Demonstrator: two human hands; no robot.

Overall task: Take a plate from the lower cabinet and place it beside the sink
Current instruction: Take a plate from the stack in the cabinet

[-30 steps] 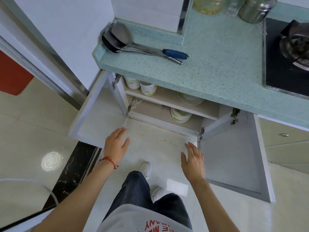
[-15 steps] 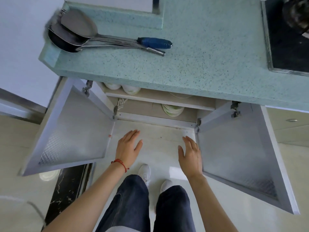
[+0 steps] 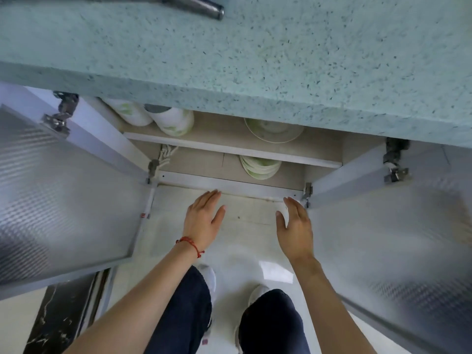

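Both cabinet doors stand open: left door [image 3: 63, 200] across the left of the frame, right door [image 3: 398, 226] across the right. The counter [image 3: 255, 60] fills the upper part of the frame and overhangs the cabinet opening, hiding the rear of both shelves.

Left hand [image 3: 204, 221], centre of frame: flat and open, fingers extended toward the cabinet sill, holding nothing. A red cord circles its wrist. Right hand [image 3: 296, 226], right of centre: open, fingers loosely together and pointing forward, holding nothing; its fingertips lie close to the lower hinge corner of the right door, though contact cannot be confirmed.

Task item: a plate stack [image 3: 260, 167] sits on the lower shelf, centre frame, just above the hands and apart from them. A single dish [image 3: 274, 130] rests on the upper shelf above it. Two cups [image 3: 158, 118] stand at the upper shelf's left end. No sink is in view.

Assessment: access is complete; the reach for a plate is in hand, with no grasp yet made. The next move calls for the hands to pass under the upper shelf, separate only the top plate from the stack, and draw it out clear of shelf edge and counter lip. Placement beside the sink will need a turn toward it.
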